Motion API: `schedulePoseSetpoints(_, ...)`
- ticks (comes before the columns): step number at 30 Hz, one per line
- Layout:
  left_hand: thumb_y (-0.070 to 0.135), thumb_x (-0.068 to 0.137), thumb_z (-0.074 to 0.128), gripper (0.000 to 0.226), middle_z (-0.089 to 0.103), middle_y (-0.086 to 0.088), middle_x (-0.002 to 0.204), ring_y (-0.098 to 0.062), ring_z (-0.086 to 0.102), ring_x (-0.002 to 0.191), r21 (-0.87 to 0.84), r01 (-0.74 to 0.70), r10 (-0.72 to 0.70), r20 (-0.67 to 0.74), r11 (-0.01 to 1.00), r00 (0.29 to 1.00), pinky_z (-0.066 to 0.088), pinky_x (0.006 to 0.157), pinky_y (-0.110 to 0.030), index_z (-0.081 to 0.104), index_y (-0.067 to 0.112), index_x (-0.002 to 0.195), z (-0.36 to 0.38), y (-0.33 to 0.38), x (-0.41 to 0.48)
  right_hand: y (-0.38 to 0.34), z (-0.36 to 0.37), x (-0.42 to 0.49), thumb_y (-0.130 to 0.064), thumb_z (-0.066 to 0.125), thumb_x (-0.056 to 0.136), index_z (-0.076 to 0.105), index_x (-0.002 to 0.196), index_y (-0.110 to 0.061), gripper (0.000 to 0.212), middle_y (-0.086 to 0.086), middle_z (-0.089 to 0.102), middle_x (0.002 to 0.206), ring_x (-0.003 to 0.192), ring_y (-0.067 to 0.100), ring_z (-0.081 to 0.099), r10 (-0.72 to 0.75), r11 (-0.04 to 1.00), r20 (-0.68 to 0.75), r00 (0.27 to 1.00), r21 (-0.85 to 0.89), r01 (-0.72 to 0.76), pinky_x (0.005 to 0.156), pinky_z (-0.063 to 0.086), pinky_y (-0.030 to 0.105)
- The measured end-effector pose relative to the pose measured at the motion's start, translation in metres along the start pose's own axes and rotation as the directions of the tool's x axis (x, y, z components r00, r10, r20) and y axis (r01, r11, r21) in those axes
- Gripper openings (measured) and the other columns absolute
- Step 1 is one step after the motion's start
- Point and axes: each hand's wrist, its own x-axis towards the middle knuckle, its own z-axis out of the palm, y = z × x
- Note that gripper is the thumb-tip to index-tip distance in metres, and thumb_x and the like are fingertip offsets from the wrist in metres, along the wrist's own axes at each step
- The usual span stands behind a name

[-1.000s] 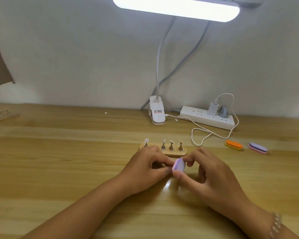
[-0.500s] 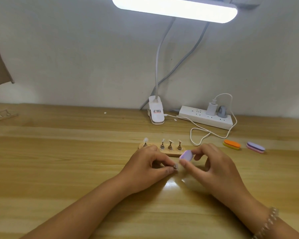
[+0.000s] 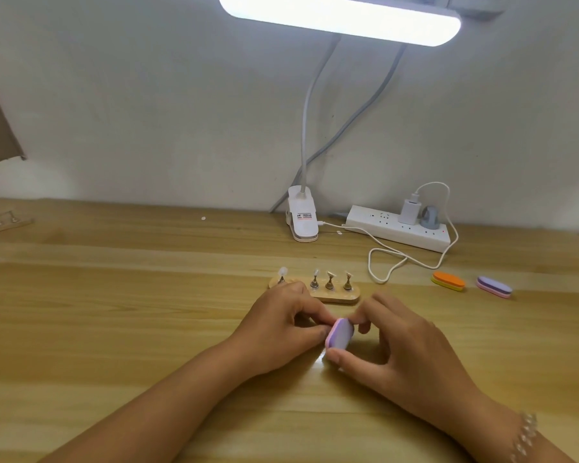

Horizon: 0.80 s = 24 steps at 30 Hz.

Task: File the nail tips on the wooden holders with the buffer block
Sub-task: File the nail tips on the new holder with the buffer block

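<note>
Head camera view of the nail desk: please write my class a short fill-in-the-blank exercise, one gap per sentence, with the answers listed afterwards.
The right hand grips a ____ buffer block.
The spare block nearer the wooden holder has an ____ top.
The lamp over the table is switched ____.
Missing words: purple; orange; on.

We pinch the lilac-and-pink buffer block [image 3: 340,334] on edge in our right hand [image 3: 405,355], just in front of the wooden holder [image 3: 335,297]. The holder lies flat, carrying four pale nail tips [image 3: 330,274] raised in a row.
</note>
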Motion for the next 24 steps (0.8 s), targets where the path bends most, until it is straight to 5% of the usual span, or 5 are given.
schedulePoseSetpoints(4,0.031,0.082,0.079,0.012,0.058,0.003,0.078,-0.008,0.051,0.081,0.017,-0.009,0.009,-0.008,1.0,1.0,0.042,0.092,-0.036,0.08,0.031,0.094,0.001,-0.001,0.0,0.005,-0.002,0.005,-0.066,0.064,0.072,0.057,0.085,-0.032,0.037,-0.015,0.052,0.085,0.068,0.006,0.05,0.105,0.993,-0.086,0.991,0.069,-0.099,0.058,0.04,0.028)
schedulePoseSetpoints(8,0.025,0.084,0.077,0.012,0.055,0.007,0.079,-0.007,0.05,0.081,0.011,-0.027,0.026,0.009,1.0,1.0,0.043,0.079,-0.031,0.079,0.029,0.095,0.0,-0.003,0.001,0.001,0.001,0.001,-0.071,0.061,0.071,0.056,0.089,-0.034,0.041,-0.016,0.053,0.088,0.067,0.009,0.052,0.026,0.999,0.0,1.0,0.046,-0.026,0.056,0.045,0.03)
schedulePoseSetpoints(13,0.031,0.09,0.071,0.011,0.06,0.009,0.085,-0.008,0.057,0.089,0.021,-0.044,0.043,0.044,0.999,0.998,0.047,0.084,-0.035,0.078,0.029,0.098,0.002,-0.003,0.001,0.016,-0.001,0.009,-0.049,0.071,0.078,0.061,0.089,-0.033,0.022,-0.011,0.056,0.084,0.068,0.005,0.05,0.186,0.968,-0.179,0.966,0.199,-0.149,0.062,0.039,0.028)
schedulePoseSetpoints(18,0.023,0.09,0.07,0.013,0.06,0.008,0.083,-0.01,0.056,0.086,0.039,-0.076,0.074,0.04,0.996,0.996,0.046,0.082,-0.035,0.077,0.027,0.101,0.002,-0.004,0.001,0.002,0.002,0.001,-0.064,0.06,0.077,0.058,0.094,-0.038,0.031,-0.015,0.055,0.088,0.064,0.012,0.053,0.009,0.988,-0.061,0.998,0.153,0.0,0.054,0.044,0.027)
schedulePoseSetpoints(24,0.022,0.091,0.07,0.015,0.055,0.011,0.081,-0.007,0.054,0.083,0.04,-0.08,0.078,0.047,0.996,0.996,0.044,0.076,-0.028,0.077,0.029,0.102,0.001,-0.003,0.0,0.007,0.001,0.003,-0.066,0.061,0.078,0.061,0.092,-0.037,0.032,-0.017,0.054,0.088,0.063,0.008,0.051,0.037,0.994,-0.079,0.996,0.103,-0.029,0.056,0.041,0.027)
